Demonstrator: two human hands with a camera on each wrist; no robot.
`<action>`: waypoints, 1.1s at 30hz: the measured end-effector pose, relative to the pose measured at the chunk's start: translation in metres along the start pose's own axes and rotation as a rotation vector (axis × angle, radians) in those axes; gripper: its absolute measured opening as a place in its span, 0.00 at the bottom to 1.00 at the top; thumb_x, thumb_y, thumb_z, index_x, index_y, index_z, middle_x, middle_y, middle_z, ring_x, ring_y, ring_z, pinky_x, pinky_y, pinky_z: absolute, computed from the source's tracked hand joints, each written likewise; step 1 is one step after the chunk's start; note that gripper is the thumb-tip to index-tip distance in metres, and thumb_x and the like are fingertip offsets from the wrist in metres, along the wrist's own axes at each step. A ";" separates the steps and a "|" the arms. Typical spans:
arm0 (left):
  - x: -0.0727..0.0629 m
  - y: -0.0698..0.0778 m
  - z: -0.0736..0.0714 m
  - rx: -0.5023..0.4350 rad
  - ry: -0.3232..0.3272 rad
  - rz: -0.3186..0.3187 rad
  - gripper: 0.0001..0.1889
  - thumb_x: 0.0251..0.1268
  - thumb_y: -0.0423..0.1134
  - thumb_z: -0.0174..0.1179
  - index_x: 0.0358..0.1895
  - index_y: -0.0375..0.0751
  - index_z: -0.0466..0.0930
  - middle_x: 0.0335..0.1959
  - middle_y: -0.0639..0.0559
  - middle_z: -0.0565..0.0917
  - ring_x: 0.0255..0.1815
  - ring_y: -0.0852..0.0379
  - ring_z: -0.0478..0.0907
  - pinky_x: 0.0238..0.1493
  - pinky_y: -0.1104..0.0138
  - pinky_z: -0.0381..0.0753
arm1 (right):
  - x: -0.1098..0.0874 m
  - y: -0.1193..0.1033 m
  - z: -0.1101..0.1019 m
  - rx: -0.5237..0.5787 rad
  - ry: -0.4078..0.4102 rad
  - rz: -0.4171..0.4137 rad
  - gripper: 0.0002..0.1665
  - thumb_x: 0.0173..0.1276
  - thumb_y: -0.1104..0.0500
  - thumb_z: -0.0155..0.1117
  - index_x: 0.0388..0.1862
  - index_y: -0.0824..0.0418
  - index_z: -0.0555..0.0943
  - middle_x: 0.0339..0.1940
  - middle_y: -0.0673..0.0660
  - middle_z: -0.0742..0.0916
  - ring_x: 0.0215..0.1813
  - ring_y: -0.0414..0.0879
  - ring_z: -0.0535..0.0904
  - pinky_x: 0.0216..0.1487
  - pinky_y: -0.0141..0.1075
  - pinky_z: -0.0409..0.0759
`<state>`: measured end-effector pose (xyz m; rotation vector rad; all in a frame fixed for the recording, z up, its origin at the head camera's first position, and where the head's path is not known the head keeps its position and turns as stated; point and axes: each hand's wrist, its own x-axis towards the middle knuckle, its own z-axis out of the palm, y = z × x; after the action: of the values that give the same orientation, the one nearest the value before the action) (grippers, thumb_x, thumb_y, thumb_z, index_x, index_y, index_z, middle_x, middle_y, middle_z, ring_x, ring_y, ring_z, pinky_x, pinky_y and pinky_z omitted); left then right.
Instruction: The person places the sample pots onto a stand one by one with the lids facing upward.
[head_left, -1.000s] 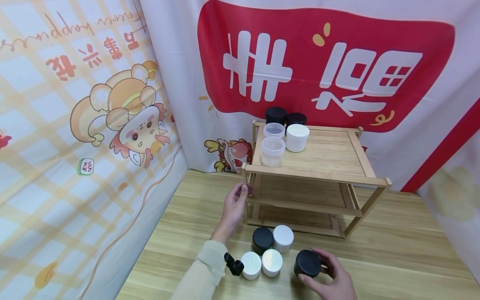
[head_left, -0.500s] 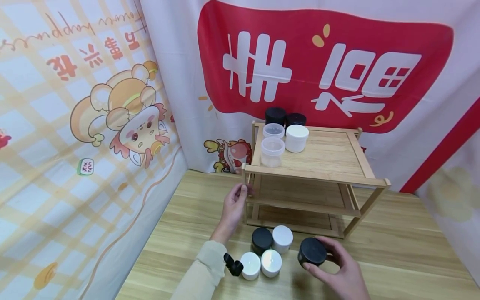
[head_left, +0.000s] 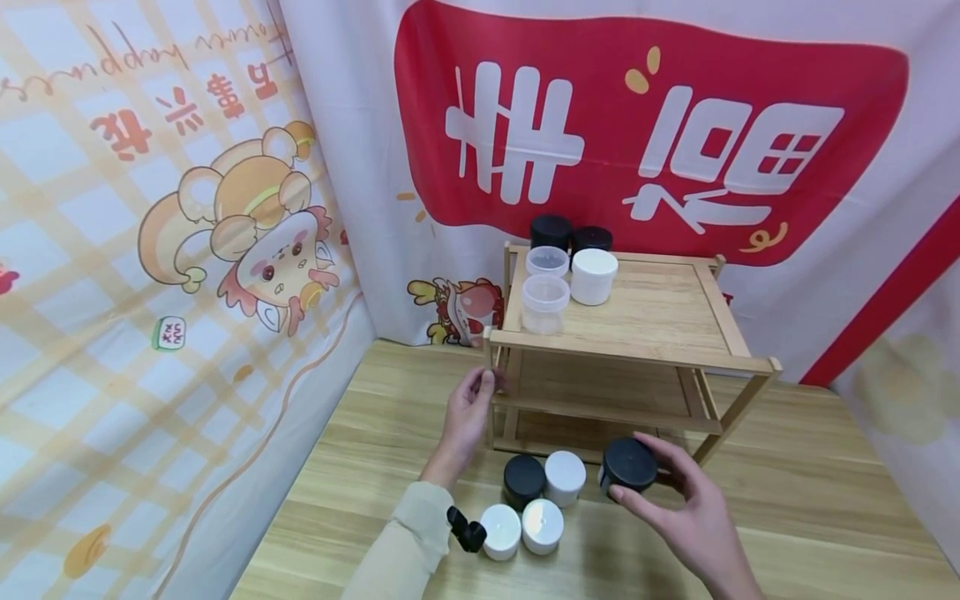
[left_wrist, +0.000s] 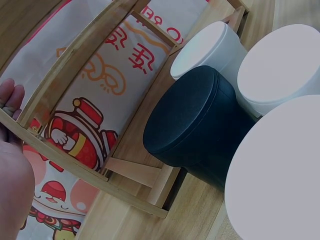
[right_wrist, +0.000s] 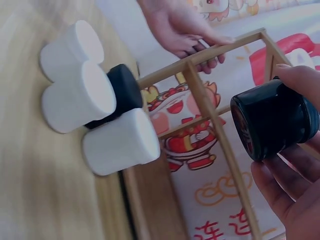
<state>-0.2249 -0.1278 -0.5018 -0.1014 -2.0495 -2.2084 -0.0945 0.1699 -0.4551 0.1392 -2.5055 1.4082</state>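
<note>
Around the back and sides of the desk (head_left: 840,500) hangs printed cloth (head_left: 341,125), with huge white characters across its red panel; on the left part, "forever happines" runs upside down to the view's edge, above four red characters. The desk carries on past the right edge of the wooden rack (head_left: 667,308) as far as the cloth. On the rack's top shelf everything gathers at the left: two cloudy tubs (head_left: 545,302), a white jar (head_left: 595,277) and, partly hidden behind them, two dark jars (head_left: 551,231). The lower shelves are dim. The left hand (head_left: 467,408) grips the rack's left frame, thumb along the wood, fingertips partly hidden in the head view. The right hand (head_left: 690,500) pinches a black jar (head_left: 628,464) between thumb and fingers, off the desk, before the rack's lower right part. Left of that jar, near the rack's front edge, a bunch (head_left: 565,477) of three white jars and one black stands close together; the left wrist view cuts off one white jar. A reddish patch on the held jar's end is too dark to read.
</note>
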 end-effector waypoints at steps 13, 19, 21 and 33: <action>0.000 -0.002 -0.001 -0.002 -0.004 0.012 0.28 0.86 0.58 0.51 0.66 0.36 0.79 0.58 0.38 0.87 0.59 0.58 0.84 0.76 0.53 0.77 | 0.029 -0.029 -0.007 0.068 0.007 -0.050 0.42 0.59 0.59 0.88 0.72 0.52 0.81 0.64 0.56 0.88 0.56 0.24 0.81 0.55 0.17 0.81; 0.000 -0.002 -0.001 -0.008 -0.006 0.000 0.30 0.85 0.60 0.51 0.67 0.35 0.78 0.59 0.38 0.86 0.60 0.57 0.84 0.78 0.52 0.75 | 0.040 -0.042 -0.012 0.082 0.027 -0.054 0.41 0.61 0.59 0.87 0.72 0.50 0.81 0.60 0.50 0.87 0.56 0.29 0.83 0.54 0.18 0.81; 0.000 -0.001 0.000 -0.013 -0.006 0.004 0.30 0.85 0.59 0.51 0.67 0.34 0.78 0.59 0.38 0.86 0.60 0.57 0.84 0.78 0.52 0.75 | 0.044 -0.048 -0.014 0.075 0.033 -0.068 0.41 0.61 0.59 0.87 0.73 0.49 0.81 0.60 0.51 0.87 0.56 0.28 0.83 0.54 0.18 0.81; -0.001 0.003 0.001 -0.007 0.007 0.000 0.27 0.87 0.56 0.50 0.66 0.34 0.78 0.58 0.39 0.87 0.60 0.57 0.84 0.77 0.53 0.76 | 0.069 -0.080 -0.026 0.021 0.023 -0.155 0.43 0.63 0.53 0.86 0.77 0.44 0.78 0.69 0.54 0.86 0.60 0.26 0.78 0.59 0.13 0.76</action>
<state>-0.2232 -0.1273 -0.4995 -0.0945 -2.0386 -2.2122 -0.1390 0.1526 -0.3572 0.3124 -2.4051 1.3658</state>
